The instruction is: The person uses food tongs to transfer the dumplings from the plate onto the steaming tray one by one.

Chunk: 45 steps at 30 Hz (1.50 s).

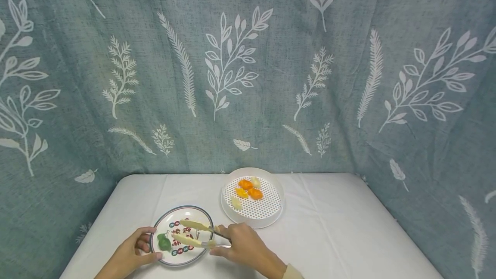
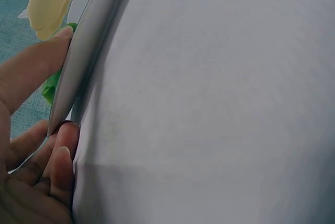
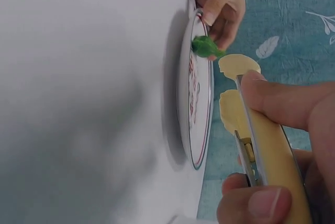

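Note:
My left hand (image 1: 129, 251) grips the left rim of a white plate (image 1: 198, 214) with red lettering and a dark-edged rim. In the left wrist view its thumb (image 2: 39, 59) lies over the rim and the other fingers are at the underside. A small green dumpling-shaped piece (image 1: 164, 243) sits on the plate near that thumb. My right hand (image 1: 248, 244) holds tongs (image 3: 275, 166) with pale yellow tips (image 1: 195, 225). The tips are spread apart over the plate, to the right of the green piece, with nothing between them.
Behind and right of the plate stands a round white perforated tray (image 1: 267, 206). It holds orange pieces (image 1: 255, 193), a yellow piece (image 1: 242, 193) and pale pieces (image 1: 236, 203). A white cloth covers the table (image 1: 329, 227); a leaf-patterned curtain (image 1: 271, 98) surrounds its back and sides.

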Motion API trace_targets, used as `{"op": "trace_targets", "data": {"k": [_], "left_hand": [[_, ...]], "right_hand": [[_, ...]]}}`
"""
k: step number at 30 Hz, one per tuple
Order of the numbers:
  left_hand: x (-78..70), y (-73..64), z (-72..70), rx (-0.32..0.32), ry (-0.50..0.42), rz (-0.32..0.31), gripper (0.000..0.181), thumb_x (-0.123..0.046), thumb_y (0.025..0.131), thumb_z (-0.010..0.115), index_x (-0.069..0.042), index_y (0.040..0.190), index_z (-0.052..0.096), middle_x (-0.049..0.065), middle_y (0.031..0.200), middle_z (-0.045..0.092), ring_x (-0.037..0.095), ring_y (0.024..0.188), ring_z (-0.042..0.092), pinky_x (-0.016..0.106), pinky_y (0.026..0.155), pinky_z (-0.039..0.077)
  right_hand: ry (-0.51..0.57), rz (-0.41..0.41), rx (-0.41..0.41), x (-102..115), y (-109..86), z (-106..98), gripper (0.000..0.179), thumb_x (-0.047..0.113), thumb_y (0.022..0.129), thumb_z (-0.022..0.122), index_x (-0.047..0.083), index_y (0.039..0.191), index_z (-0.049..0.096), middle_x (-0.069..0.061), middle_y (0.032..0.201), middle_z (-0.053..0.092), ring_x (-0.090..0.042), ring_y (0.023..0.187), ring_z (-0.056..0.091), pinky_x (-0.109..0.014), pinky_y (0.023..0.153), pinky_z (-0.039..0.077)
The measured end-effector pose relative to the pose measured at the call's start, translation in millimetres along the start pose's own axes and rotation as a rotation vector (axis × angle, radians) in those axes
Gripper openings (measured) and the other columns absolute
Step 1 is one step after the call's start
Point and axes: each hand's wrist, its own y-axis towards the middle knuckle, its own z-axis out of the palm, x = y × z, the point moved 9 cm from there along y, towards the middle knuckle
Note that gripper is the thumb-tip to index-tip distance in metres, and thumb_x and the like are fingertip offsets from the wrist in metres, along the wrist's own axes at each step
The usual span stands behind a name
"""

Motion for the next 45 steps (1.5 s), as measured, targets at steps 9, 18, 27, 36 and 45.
{"op": "trace_targets", "data": {"k": [9,18,27,36,45], "left_hand": [[-6.2,-0.2,-2.0,0.002,-0.004,0.023,0.092,-0.04,0.067,0.097,-0.001,0.138,0.054,0.002,0.104,0.058,0.017,0.088,0.05,0.028,0.074,0.044],[-6.3,-1.8,-3.0,0.005,-0.012,0.039,0.087,-0.037,0.07,0.096,-0.002,0.138,0.055,0.002,0.103,0.059,0.017,0.088,0.05,0.028,0.074,0.045],[-8.5,-2.9,-3.5,-0.005,-0.007,0.055,0.087,-0.034,0.069,0.096,-0.001,0.138,0.054,0.002,0.104,0.06,0.017,0.087,0.051,0.027,0.074,0.046],[-5.6,-1.8,-2.5,-0.006,-0.016,0.04,0.089,-0.035,0.068,0.097,-0.001,0.138,0.054,0.003,0.105,0.06,0.017,0.087,0.051,0.027,0.073,0.045],[-4.0,-1.0,-2.2,-0.008,-0.003,0.029,0.094,-0.04,0.065,0.097,-0.001,0.139,0.054,0.002,0.104,0.06,0.016,0.086,0.051,0.028,0.074,0.046]], "right_hand": [[0.018,-0.004,0.044,11,4.1,17,0.068,0.061,0.087,0.074,0.01,0.132,0.07,0.014,0.062,0.046,-0.002,0.054,0.034,-0.019,0.052,0.034],[0.064,-0.021,0.057,19,1.2,22,0.067,0.06,0.087,0.074,0.011,0.133,0.07,0.001,0.103,0.076,0.0,0.067,0.046,-0.019,0.065,0.043],[0.075,0.049,0.064,24,1.5,28,0.068,0.061,0.083,0.078,0.011,0.13,0.072,-0.001,0.108,0.076,0.001,0.08,0.057,-0.027,0.077,0.053],[0.015,0.049,0.092,26,2.2,36,0.065,0.06,0.086,0.075,0.013,0.131,0.071,-0.002,0.115,0.075,-0.003,0.093,0.066,-0.029,0.082,0.055],[-0.005,0.002,0.071,28,0.9,37,0.058,0.055,0.089,0.074,0.014,0.131,0.071,0.0,0.116,0.075,-0.005,0.096,0.068,-0.027,0.081,0.055]]}}
